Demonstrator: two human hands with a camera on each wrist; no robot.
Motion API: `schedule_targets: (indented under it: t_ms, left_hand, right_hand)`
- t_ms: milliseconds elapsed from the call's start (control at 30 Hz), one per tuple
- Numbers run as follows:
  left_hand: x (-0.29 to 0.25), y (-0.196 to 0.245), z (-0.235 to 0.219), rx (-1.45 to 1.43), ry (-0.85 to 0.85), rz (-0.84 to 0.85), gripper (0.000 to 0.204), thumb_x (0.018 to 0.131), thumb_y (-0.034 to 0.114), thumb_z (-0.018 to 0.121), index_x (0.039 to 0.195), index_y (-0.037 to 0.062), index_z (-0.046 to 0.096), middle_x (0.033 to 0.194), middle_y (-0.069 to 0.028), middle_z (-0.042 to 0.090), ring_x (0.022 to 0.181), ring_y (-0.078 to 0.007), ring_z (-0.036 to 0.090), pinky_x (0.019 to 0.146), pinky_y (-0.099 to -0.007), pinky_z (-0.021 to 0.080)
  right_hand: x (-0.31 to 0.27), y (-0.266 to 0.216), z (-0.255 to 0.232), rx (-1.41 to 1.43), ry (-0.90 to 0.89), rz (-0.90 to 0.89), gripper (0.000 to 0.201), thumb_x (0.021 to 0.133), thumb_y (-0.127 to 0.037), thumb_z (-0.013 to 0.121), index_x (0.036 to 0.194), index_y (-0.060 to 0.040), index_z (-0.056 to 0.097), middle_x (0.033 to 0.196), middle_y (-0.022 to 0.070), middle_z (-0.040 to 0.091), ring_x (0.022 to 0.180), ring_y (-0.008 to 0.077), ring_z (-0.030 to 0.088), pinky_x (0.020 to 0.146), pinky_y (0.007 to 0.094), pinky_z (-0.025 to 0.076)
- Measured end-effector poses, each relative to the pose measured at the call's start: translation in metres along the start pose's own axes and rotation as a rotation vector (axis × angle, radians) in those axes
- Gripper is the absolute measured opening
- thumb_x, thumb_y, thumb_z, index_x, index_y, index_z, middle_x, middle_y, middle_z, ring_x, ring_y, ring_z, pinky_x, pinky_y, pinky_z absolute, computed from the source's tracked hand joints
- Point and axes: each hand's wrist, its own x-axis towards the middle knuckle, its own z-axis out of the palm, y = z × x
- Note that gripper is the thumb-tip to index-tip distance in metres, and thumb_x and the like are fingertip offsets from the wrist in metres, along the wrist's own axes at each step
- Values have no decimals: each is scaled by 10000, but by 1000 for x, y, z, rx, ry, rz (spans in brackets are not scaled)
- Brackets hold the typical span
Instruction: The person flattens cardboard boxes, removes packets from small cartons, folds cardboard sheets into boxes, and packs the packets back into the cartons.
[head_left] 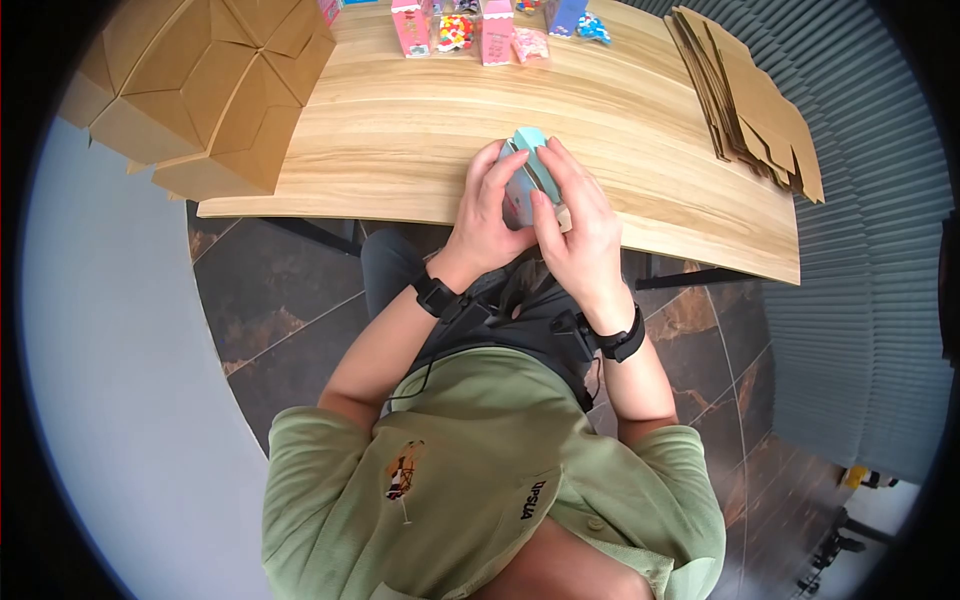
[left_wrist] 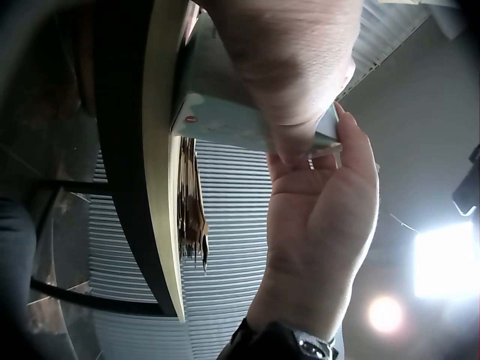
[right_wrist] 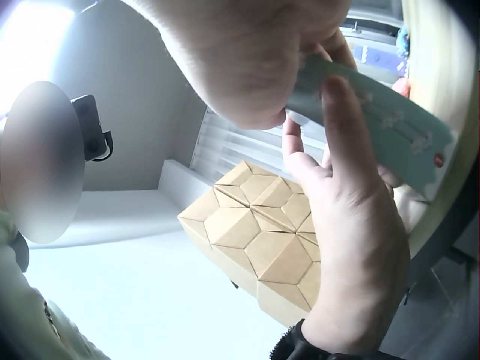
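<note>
A small light-teal paper box stands at the table's front edge, between the two hands, with its top flaps up. The left hand holds it around one side, thumb low and fingers near the top. On the other side the right hand grips it, fingertips at the upper flaps. In the left wrist view the box shows a small red mark near its lower corner. A white printed pattern runs along the box in the right wrist view, where the left thumb presses on its face.
Folded brown cardboard boxes are stacked at the table's left. Flat brown cardboard sheets lie at the right. Along the far side stand pink boxes, a blue box and bags of colourful small pieces.
</note>
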Motion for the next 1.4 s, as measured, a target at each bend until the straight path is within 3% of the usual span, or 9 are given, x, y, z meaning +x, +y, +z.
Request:
schedule_targets:
  t_ms: [233,467,633,733,900,1033,1200,1333,1400]
  left_hand:
    - [-2,-2,0,2,10,7,923,704,179,864,1465,47,360,1445,-215,417,1326,-417,438,1060,-478,436]
    - [15,8,-13,-26,-354,-89,867,735,205,826,1483,54,414,1553,-185,384,1390,-346,429,1123,-443,391]
    - [26,5,-17,-114,-515,-8,720,800,165,759,1454,55,480,1562,-167,391,1408,-345,416,1146,-442,356]
    - [44,-5,-23,-60,-471,50,657,846,155,720,1450,54,482,1544,-168,420,1392,-344,438,1132,-428,368]
    - [105,-63,-22,142,-114,-193,520,889,134,672,1377,27,527,1373,-156,568,1261,-326,547,1059,-428,431]
    - [165,-135,-21,429,-13,-180,554,868,241,692,1359,43,527,1315,-260,545,1256,-393,504,1068,-444,413]
    - [196,-177,-10,663,-109,-249,711,791,391,759,1409,130,524,1374,-240,520,1321,-403,444,1115,-499,341]
    - [198,-174,-4,684,-205,-335,542,800,466,751,1273,212,674,1397,-217,526,1343,-385,435,1124,-478,329]
    - [196,-169,-8,616,-236,-314,472,813,458,745,1196,183,724,1399,-218,523,1340,-383,440,1125,-475,329]
  right_hand:
    - [-3,3,-1,-126,-90,-97,418,816,-45,718,1225,-10,639,1331,254,581,1223,408,574,986,449,511]
    - [2,18,-23,-167,-41,-92,418,770,-88,781,1135,3,600,1466,284,428,1343,497,424,1084,519,417]
    - [-10,50,-55,-180,-315,34,683,730,-314,857,1353,-167,617,1444,234,464,1272,420,502,1047,482,449]
    - [-33,70,-69,-336,-407,2,676,719,-335,858,1334,-167,631,1404,216,501,1201,405,535,1015,478,467]
    - [-63,94,-99,-500,-236,150,661,748,-328,833,1350,-162,618,1394,222,512,1192,415,536,1015,486,463]
    - [-89,151,-155,-696,81,415,556,842,-305,725,1325,-62,595,1371,340,484,1225,485,521,1021,514,461]
    - [-109,239,-227,-861,246,533,544,861,-342,696,1314,-61,587,1329,336,519,1216,497,526,1013,527,461]
    - [-86,247,-246,-1194,61,853,630,870,-465,662,1380,-115,539,1389,281,509,1342,492,411,1130,543,336]
    - [-59,209,-218,-1467,177,617,610,878,-406,680,1389,-109,528,1429,279,474,1353,500,398,1129,544,347]
